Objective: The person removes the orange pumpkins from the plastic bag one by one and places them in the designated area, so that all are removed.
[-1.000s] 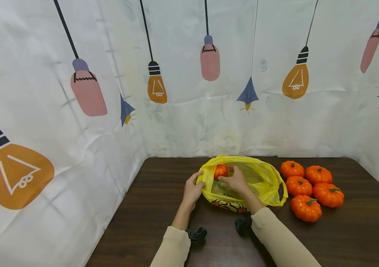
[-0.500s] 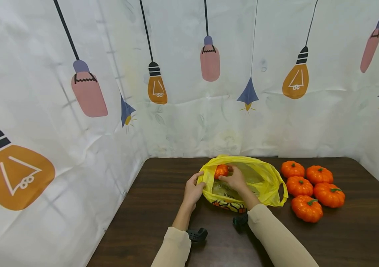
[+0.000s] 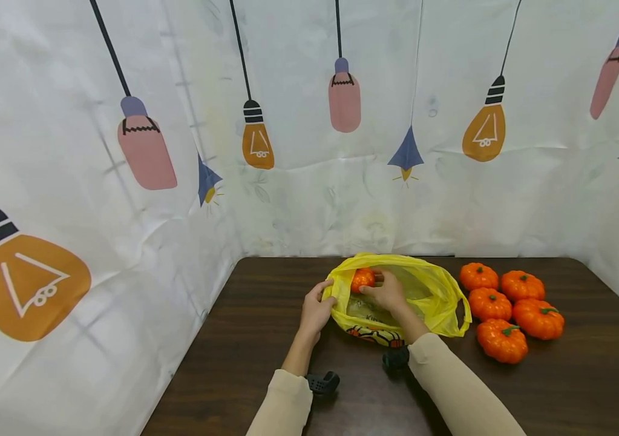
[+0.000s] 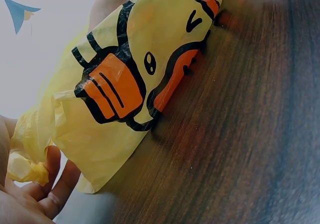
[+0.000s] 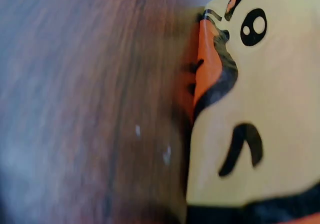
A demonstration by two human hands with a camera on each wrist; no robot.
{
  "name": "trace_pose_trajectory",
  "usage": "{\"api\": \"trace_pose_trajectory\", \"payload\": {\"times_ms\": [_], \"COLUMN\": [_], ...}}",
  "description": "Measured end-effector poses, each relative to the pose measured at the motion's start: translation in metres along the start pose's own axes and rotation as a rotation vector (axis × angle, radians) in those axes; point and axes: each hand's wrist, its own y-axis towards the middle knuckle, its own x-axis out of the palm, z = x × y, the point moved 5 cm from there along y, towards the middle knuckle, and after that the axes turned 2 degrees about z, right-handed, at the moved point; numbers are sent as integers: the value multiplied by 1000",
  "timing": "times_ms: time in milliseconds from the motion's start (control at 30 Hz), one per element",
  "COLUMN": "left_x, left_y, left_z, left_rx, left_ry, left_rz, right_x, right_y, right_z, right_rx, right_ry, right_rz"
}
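Observation:
A yellow plastic bag [image 3: 440, 284] lies on its side on the table with its mouth toward me, and a cartoon face is printed on it. At its left rim, my left hand [image 3: 316, 312] pinches the plastic; the left wrist view shows the fingers [image 4: 62, 186] around a fold of the bag [image 4: 100, 149]. Inside the mouth, my right hand [image 3: 388, 293] holds a small orange pumpkin [image 3: 362, 280] by its right side, thumb in front. Part of that pumpkin is hidden by the hand. Only the printed bag [image 5: 260, 104] and table fill most of the right wrist view.
Several orange pumpkins with green stems, one of them the front pumpkin [image 3: 502, 341], sit grouped to the right of the bag. The dark wooden table [image 3: 233, 357] ends at a white curtain [image 3: 298, 206] printed with lamps, behind and at both sides.
Hardly anything differs. The pumpkin in the bag and my right hand have shifted very slightly right; my left hand keeps its place on the bag's rim.

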Motion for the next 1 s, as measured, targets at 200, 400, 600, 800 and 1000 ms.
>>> {"api": "trace_pose_trajectory", "payload": {"times_ms": [200, 400, 600, 800, 1000], "left_x": [1, 1, 1, 1, 1], "left_y": [1, 0, 0, -1, -1], "left_z": [-1, -1, -1, 0, -1], "left_rx": [-6, 2, 6, 9, 1], "left_ry": [5, 2, 7, 9, 9], "left_rz": [-1, 4, 4, 5, 3], "right_x": [-10, -20, -26, -29, -32], "right_y": [-4, -8, -14, -17, -22], "right_z": [2, 7, 10, 12, 12], "right_rx": [6, 6, 3, 7, 6], "right_ry": [3, -20, -29, 6, 55], "right_rz": [-29, -48, -81, -105, -123]}}
